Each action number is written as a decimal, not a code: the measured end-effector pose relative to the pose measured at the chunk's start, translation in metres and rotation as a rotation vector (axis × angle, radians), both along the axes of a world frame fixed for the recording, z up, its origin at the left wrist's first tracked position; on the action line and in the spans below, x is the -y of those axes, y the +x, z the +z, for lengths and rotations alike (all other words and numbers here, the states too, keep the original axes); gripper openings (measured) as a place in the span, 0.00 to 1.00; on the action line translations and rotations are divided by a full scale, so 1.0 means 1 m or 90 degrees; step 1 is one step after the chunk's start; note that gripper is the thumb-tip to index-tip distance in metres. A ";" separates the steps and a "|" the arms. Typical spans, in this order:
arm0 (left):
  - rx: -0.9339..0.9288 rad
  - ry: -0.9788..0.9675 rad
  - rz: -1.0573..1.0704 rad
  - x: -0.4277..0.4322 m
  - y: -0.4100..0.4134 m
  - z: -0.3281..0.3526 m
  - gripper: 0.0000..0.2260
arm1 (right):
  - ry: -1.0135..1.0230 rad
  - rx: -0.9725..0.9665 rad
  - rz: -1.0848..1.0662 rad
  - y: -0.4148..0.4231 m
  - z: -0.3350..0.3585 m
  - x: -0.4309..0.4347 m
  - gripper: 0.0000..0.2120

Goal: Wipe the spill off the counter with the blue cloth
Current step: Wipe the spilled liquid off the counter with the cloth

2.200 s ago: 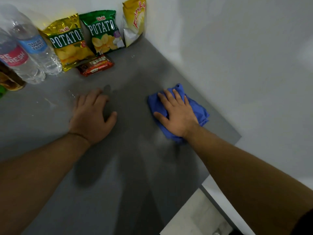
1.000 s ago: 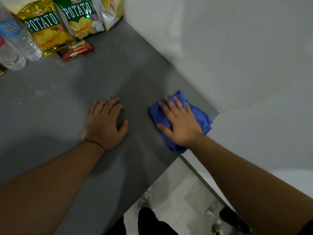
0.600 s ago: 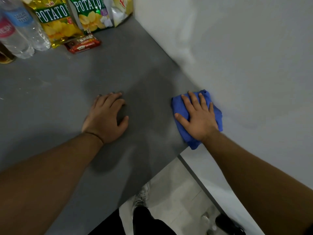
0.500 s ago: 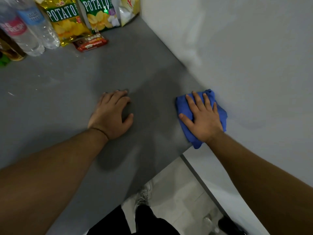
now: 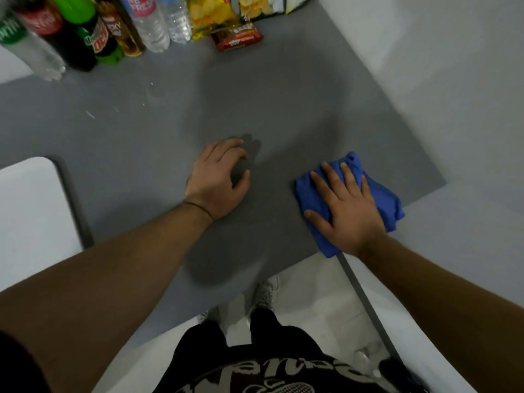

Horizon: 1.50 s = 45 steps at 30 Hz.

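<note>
While right hand [image 5: 344, 211] presses blue cloth [image 5: 382, 194] w/ fingers wide, left hand [image 5: 218, 180] flat on counter [image 5: 283, 95], fingers loosely spread.

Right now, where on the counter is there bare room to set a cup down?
Bare counter lies between the left hand and the red snack pack, and left of that hand. The back edge is crowded with bottles; the right hand presses the blue cloth at the near right corner.
</note>
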<state>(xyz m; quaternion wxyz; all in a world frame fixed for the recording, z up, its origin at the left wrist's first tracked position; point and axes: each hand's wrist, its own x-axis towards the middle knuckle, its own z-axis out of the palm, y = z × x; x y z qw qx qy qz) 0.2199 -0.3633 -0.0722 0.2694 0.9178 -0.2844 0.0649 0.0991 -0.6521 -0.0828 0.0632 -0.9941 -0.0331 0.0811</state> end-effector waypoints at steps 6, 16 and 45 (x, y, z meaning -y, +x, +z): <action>-0.076 -0.013 0.083 -0.070 -0.016 0.012 0.12 | 0.034 -0.005 0.095 -0.016 0.003 -0.080 0.38; -0.161 0.046 0.215 -0.163 -0.028 0.029 0.18 | 0.057 -0.037 0.210 -0.035 0.005 -0.218 0.38; -0.096 -0.006 0.381 -0.271 0.050 0.016 0.15 | 0.043 0.051 0.168 0.195 -0.004 -0.386 0.30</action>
